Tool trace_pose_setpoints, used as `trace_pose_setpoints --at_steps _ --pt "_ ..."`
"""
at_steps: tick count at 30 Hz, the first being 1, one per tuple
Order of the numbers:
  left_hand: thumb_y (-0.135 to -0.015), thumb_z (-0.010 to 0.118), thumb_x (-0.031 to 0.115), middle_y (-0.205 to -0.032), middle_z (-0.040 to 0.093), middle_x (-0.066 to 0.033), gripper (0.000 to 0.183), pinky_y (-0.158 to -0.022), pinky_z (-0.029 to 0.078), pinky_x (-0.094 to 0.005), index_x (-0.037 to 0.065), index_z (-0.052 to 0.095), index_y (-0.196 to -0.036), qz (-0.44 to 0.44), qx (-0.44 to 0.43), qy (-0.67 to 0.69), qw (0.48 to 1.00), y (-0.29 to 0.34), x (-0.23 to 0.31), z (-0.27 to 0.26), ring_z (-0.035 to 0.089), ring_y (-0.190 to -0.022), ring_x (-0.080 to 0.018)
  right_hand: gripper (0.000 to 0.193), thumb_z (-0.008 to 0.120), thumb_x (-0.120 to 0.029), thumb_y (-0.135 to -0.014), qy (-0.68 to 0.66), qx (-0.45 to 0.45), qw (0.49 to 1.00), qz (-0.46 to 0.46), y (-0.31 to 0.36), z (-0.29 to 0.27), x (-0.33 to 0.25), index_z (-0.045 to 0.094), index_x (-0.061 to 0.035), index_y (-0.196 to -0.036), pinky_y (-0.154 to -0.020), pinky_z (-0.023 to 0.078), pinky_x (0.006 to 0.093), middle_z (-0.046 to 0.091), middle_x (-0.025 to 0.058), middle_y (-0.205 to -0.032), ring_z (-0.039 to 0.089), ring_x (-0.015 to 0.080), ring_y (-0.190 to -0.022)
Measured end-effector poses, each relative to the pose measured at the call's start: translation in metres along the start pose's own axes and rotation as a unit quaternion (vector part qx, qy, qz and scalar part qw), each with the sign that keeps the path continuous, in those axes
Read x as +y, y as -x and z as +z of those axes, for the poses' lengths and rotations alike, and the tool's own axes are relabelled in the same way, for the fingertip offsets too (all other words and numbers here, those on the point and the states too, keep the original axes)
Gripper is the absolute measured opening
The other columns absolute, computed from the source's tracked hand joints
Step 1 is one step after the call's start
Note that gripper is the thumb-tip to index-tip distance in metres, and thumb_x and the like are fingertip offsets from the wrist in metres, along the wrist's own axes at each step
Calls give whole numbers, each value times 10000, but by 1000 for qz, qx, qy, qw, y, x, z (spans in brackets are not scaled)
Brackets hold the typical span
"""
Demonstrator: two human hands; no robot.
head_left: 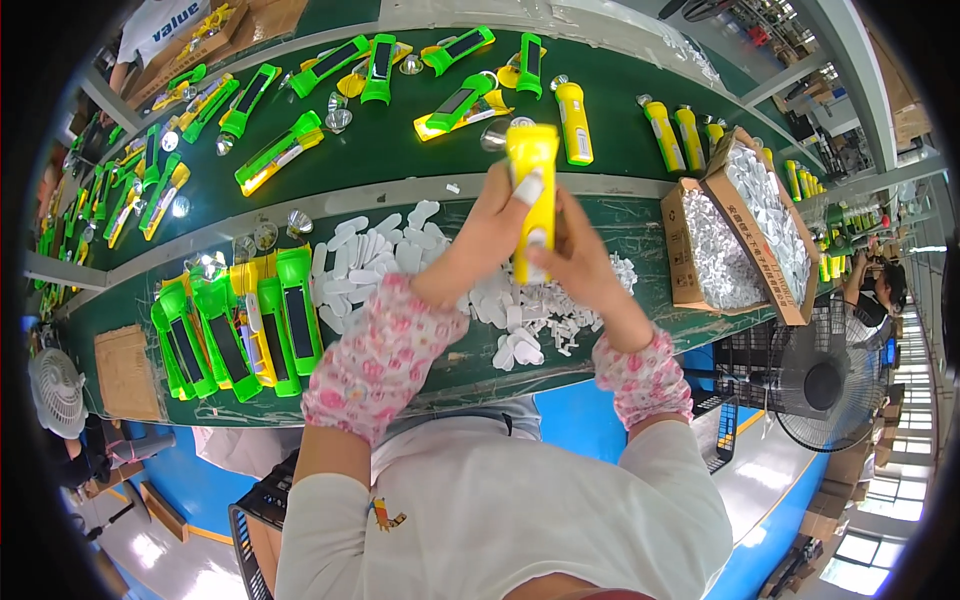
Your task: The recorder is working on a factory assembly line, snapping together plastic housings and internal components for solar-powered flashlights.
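A yellow flashlight body (531, 190) is held upright above the middle of a green worktop (640, 230), gripped by both hands. The left hand (490, 235) is wrapped around its left side, with a white oval piece (527, 187) pressed against the yellow casing under the fingers (512, 190). The right hand (580, 255) is closed around the lower part of the flashlight from the right. Both forearms are covered by pink flowered sleeve guards (385, 355) over a white top.

Directly beneath the hands, a loose heap of small white oval parts (400, 250) is spread over the near strip of the worktop. To the left of the heap, a tight row of green flashlights with dark panels (235, 330) is laid side by side, with a few yellow ones among them. To the right, two open cardboard boxes (745, 225) filled with white parts are set close together.

On the far strip of the worktop, many green and yellow flashlights (300, 135) are scattered, and small silver reflector cups (300, 222) are seen along its edge. A black floor fan (820, 385) is seen at the near right.
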State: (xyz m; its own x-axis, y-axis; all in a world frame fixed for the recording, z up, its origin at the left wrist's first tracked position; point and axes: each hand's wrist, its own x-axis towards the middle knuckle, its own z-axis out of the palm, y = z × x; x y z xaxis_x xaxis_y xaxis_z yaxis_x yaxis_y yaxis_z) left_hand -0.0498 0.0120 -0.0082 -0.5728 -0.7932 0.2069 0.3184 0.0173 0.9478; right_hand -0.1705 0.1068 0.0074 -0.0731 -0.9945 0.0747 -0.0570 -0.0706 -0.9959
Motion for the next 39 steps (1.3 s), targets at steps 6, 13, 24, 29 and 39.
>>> trace_pose_setpoints --at_steps 6,13,24,29,39 --pt "-677 782 438 -1100 628 -188 642 -857 475 -480 11 563 -1105 -60 50 -686 723 -167 -9 -85 610 -1031 -361 620 714 -268 -819 401 263 875 65 -112 -192 42 468 -34 -1337 -627 529 342 661 168 -873 670 240 -742" --pt "-598 780 360 -1080 629 -220 747 -848 513 -426 -47 500 -1158 -154 -78 -610 773 -163 -40 -109 632 -1001 -366 642 687 -527 -769 744 310 588 71 -143 -174 51 563 -31 -1157 -870 479 443 585 183 -1111 555 356 -1032" --pt "-927 516 383 -1020 638 -242 498 -790 493 -386 48 492 -1295 -18 -2 -385 923 -28 19 -85 645 -920 -361 207 715 -155 -699 669 65 665 -324 -156 -66 19 606 -80 -857 -741 482 435 613 56 -857 623 262 -844" --pt "-975 483 344 -997 616 -102 429 -770 491 -333 9 542 -1236 -203 47 -203 957 29 48 -104 604 -849 -209 868 812 -203 -624 550 -140 798 -203 -142 -32 6 395 -133 -1381 -956 424 402 492 156 -1213 484 329 -1162" --pt "-954 537 336 -1028 630 -165 396 -874 522 -465 26 514 -1200 -143 168 254 942 60 16 -129 639 -968 -311 173 684 -115 -772 491 -148 797 -320 -110 59 69 670 -85 -942 -766 475 400 548 76 -975 546 267 -905"
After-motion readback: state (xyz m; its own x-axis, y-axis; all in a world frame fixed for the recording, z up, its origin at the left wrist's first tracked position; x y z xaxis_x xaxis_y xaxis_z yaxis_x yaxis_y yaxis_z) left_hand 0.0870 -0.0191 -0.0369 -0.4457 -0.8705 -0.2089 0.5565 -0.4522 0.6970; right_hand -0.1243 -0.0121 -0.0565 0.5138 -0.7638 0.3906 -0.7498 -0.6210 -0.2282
